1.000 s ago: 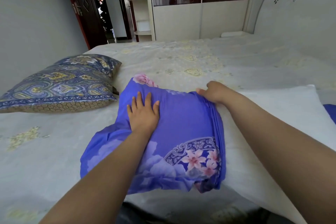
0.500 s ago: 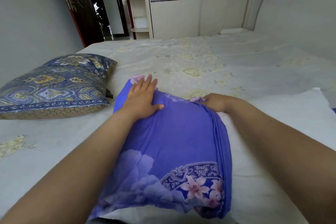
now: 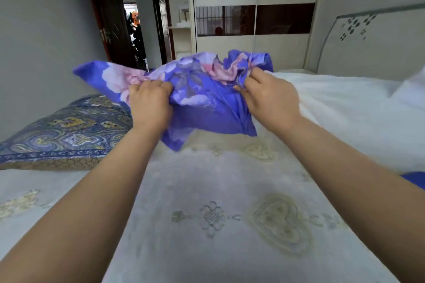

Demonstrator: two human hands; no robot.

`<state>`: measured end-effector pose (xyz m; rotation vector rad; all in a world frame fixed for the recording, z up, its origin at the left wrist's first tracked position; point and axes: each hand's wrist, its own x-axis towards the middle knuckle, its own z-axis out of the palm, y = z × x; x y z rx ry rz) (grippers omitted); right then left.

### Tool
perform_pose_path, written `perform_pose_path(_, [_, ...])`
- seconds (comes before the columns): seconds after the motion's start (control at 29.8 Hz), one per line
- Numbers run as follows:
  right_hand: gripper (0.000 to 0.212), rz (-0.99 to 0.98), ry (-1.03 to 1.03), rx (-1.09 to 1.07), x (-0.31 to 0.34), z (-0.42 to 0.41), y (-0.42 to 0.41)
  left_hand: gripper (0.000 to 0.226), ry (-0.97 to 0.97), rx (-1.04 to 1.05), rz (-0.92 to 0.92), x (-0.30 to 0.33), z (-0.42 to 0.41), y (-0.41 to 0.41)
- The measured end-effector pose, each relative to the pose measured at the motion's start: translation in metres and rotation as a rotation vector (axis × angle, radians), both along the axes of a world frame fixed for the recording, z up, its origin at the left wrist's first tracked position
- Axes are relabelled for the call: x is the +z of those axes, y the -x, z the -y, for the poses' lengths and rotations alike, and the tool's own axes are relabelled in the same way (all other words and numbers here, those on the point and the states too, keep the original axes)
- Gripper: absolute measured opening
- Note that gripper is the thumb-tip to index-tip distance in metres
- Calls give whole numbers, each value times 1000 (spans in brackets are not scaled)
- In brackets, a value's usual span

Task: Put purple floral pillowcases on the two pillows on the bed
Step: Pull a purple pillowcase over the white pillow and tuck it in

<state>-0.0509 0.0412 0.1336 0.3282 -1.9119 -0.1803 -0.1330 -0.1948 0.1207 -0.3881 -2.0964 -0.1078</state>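
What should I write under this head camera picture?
Both hands, left hand and right hand, grip a purple floral pillowcase above the bed.

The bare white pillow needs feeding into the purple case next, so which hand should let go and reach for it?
Right, probably. The right hand grips the purple floral pillowcase on the side nearest the white pillow. The left hand holds the far side, by the blue patterned pillow.

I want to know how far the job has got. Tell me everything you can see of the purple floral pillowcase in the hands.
The purple floral pillowcase is soft, thin cloth, violet-blue with pink and white blooms. It is crumpled and lifted above the bed. The left hand and right hand each grip a bunched fold. Whether it holds a pillow cannot be told.
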Motion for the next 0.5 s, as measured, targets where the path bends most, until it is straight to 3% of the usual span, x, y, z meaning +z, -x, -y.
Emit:
perform_pose_path(0.07, [23,66,36,30,-18,13,-12,18,14,-11,2,-17,13,-1])
perform_pose_path(0.13, [17,273,197,26,-56,23,-21,20,64,5,10,-48,26,-7])
perform_pose_path(0.2, [23,611,521,-12,-95,30,-27,18,140,7,53,-86,33,-14])
perform_pose_path(0.27, [32,899,919,131,-123,40,-31,15,206,6,154,-126,37,-24])
perform_pose_path(0.37, [36,937,1295,363,-143,57,-29,11,150,3,312,-163,46,-35])
perform_pose_path(0.5, [28,897,1551,519,-138,68,-16,9,148,26,281,-160,54,-40])
